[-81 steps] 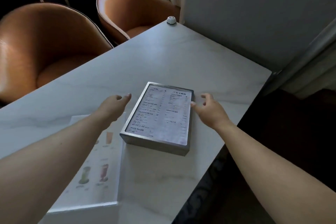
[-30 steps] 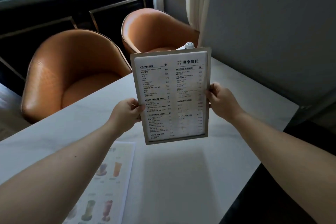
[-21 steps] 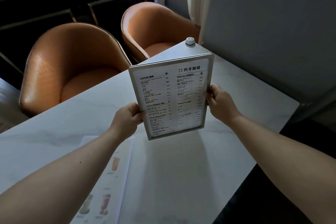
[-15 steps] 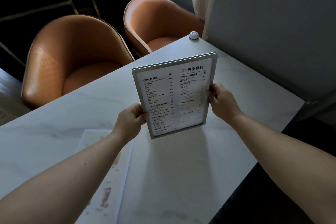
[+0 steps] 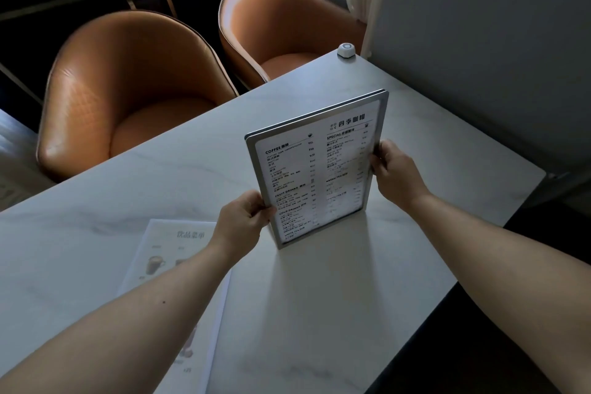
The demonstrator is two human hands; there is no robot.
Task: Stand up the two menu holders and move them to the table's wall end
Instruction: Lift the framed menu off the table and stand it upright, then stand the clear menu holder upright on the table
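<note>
A metal-framed menu holder (image 5: 316,166) with a printed coffee list stands upright in the middle of the white marble table (image 5: 431,144), its bottom edge at or just above the surface. My left hand (image 5: 246,217) grips its lower left edge and my right hand (image 5: 390,169) grips its right edge. A second menu holder (image 5: 172,265), showing drink pictures, lies flat on the table near my left forearm, which covers part of it.
A grey wall (image 5: 479,25) borders the table's far right side. A small round white call button (image 5: 346,50) sits at the far corner. Two orange leather chairs (image 5: 134,89) (image 5: 281,22) stand along the left edge. The floor to the right is dark.
The framed menu holder was lifted from lying flat, turned upright, then lowered toward the table and shifted slightly to the right. Both hands stayed on its edges.
</note>
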